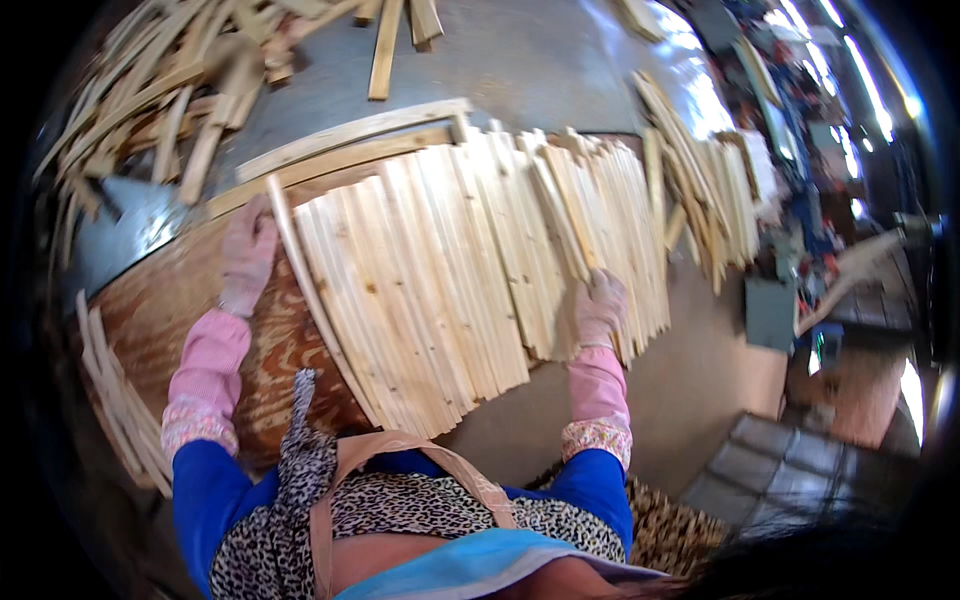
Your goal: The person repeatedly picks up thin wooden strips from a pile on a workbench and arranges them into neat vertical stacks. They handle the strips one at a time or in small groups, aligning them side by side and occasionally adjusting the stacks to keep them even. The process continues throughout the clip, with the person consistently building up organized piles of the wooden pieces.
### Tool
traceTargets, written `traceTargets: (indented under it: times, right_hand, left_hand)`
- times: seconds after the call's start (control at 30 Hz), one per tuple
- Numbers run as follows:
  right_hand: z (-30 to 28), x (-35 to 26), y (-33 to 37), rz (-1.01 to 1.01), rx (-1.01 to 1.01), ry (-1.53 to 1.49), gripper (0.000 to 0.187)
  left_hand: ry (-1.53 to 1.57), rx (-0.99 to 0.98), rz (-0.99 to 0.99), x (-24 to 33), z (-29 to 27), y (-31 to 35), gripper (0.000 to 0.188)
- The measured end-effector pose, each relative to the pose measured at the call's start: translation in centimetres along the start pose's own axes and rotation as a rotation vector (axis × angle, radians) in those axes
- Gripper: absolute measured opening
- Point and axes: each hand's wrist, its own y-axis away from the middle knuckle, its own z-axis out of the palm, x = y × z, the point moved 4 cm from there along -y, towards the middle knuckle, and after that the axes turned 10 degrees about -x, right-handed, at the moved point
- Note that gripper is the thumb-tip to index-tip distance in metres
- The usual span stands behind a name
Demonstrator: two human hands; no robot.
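Pale wooden strips lie side by side in a wide row in front of me, running away from my body. My right hand, in a light pinkish glove, is closed around the near end of a wooden strip that lies on top of the row's right part. At the row's left end, one strip stands slightly apart from the others. Just left of it is my gloved left hand, fingers stretched forward over the brown wooden board, holding nothing that I can see.
Two longer battens border the row's far side. A jumbled heap of wood pieces fills the far left. More strips are stacked at the right. Several thin strips lie along the board's left edge. Dark grey tiles or panels are at the lower right.
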Motion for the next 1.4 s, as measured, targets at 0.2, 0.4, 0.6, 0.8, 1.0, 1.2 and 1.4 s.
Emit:
traceTargets:
  times: [0.2, 0.4, 0.6, 0.8, 1.0, 1.2, 1.4]
  right_hand:
    - [-2.9, -12.3, -0.9, 0.549, -0.126, -1.248, 0.039]
    - [-6.0, -16.6, -0.9, 0.029, 0.034, -0.868, 0.064]
    - [-9.4, -13.5, -0.8, -0.897, -0.337, 0.030, 0.061]
    - [-4.2, -7.2, -0.4, -0.323, -0.508, 0.079, 0.040]
    - [0.5, -0.3, -2.4, -0.001, -0.235, 0.215, 0.047]
    - [1.4, 0.8, -2.8, -0.052, -0.205, 0.082, 0.056]
    - [3.9, 2.0, -2.2, -0.080, -0.140, -0.041, 0.056]
  left_hand:
    - [0.132, -0.576, 0.175, 10.2, 16.2, 5.5, 0.097]
    - [0.256, -0.980, -0.290, 17.4, 22.9, 8.9, 0.097]
    - [0.452, -1.466, -0.136, 14.5, 16.1, 6.4, 0.087]
    - [-0.061, -0.748, -0.110, 10.9, 9.3, -5.2, 0.079]
    - [-1.034, -0.529, -0.111, 3.3, 5.3, -15.8, 0.084]
    - [-1.103, -0.581, -0.142, 1.1, 6.7, -19.0, 0.084]
    - [-1.012, -0.512, -0.077, -0.1, 5.0, -20.3, 0.087]
